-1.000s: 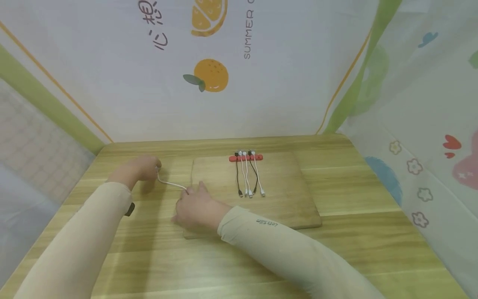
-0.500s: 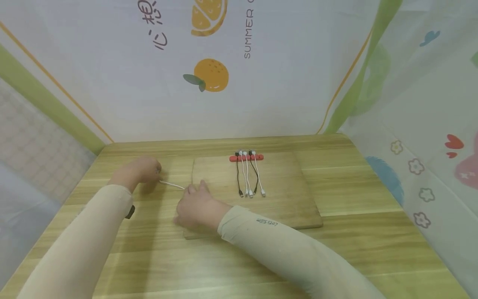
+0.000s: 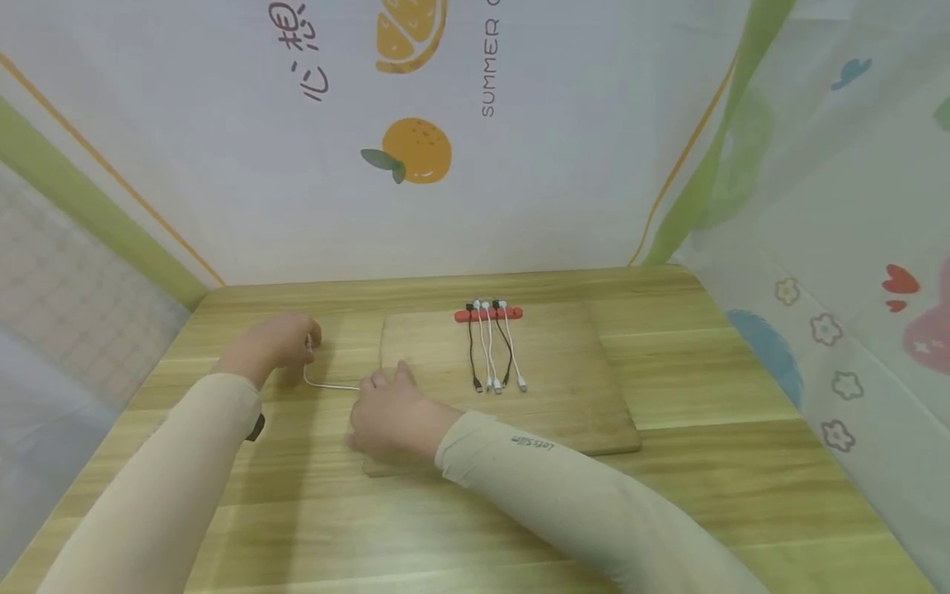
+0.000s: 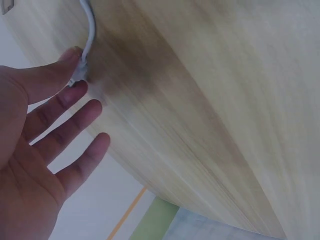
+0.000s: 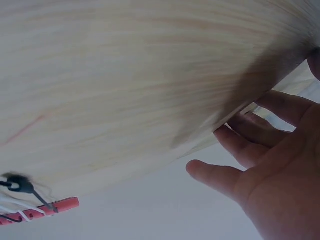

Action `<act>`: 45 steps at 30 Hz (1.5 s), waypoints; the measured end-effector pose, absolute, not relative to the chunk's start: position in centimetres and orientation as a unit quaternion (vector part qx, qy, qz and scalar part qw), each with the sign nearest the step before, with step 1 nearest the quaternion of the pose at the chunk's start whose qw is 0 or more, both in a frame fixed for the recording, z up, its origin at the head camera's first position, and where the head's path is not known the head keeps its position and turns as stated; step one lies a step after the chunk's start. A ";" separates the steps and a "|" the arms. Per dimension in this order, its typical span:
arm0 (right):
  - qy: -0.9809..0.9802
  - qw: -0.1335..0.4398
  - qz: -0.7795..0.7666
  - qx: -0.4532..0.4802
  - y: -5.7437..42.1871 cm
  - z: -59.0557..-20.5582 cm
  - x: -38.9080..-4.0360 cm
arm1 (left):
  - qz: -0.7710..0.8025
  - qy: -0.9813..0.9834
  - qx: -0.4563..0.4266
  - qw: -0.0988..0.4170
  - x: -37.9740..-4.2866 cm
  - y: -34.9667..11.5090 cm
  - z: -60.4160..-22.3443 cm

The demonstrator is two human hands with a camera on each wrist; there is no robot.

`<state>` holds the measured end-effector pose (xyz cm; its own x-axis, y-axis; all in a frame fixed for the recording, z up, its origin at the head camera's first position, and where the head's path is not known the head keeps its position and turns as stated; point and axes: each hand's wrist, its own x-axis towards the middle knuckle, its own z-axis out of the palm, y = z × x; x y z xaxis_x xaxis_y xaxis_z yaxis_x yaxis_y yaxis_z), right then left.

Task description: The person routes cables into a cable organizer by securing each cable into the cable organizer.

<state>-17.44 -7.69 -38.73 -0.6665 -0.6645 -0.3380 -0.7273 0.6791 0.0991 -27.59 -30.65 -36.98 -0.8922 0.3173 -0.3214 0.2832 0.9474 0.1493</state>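
Note:
A short white charging cable (image 3: 330,385) runs between my two hands over the left of the wooden table. My left hand (image 3: 285,340) pinches its plug (image 4: 80,72) between thumb and index finger, the other fingers spread loosely. At the left edge of a wooden board (image 3: 564,355) is my right hand (image 3: 389,415), where the cable's other end disappears under the fingers. In the right wrist view, the right hand's fingers (image 5: 240,145) bend at the board's edge; the cable's held end is hidden there.
A red cable holder (image 3: 517,313) lies near the board's back edge. Several black and white cables (image 3: 490,355) sit in its slots, their ends trailing toward the front. Printed curtains (image 3: 564,165) hang behind and beside the table (image 3: 712,363).
The cable between my hands drew nearly straight half a second ago and now sags in a bend below my left hand. Both hands have shifted only slightly.

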 end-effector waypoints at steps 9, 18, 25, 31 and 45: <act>0.902 0.111 0.117 -0.400 -7.6 -38.8 -17.6 | 0.048 0.978 0.149 0.141 -27.6 -31.2 -36.3; 0.892 0.072 0.092 -0.436 -7.8 -39.5 -18.0 | 0.089 0.977 0.158 0.110 -28.2 -30.8 -33.9; 0.884 -0.004 0.051 -0.465 -7.7 -39.1 -18.3 | 0.085 0.978 0.157 0.108 -28.4 -30.2 -32.5; 0.878 -0.035 0.040 -0.476 -7.6 -38.6 -18.2 | 0.073 0.980 0.156 0.105 -28.3 -30.6 -32.3; 0.889 -0.025 0.049 -0.455 -7.1 -38.6 -19.0 | 0.068 0.980 0.160 0.092 -28.7 -30.6 -31.9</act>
<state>-19.00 -7.07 -38.58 -0.5843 -0.8115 0.0001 -0.8065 0.5807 0.1108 -28.73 -30.62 -31.94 -0.9321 0.3258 -0.1581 0.3007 0.9396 0.1636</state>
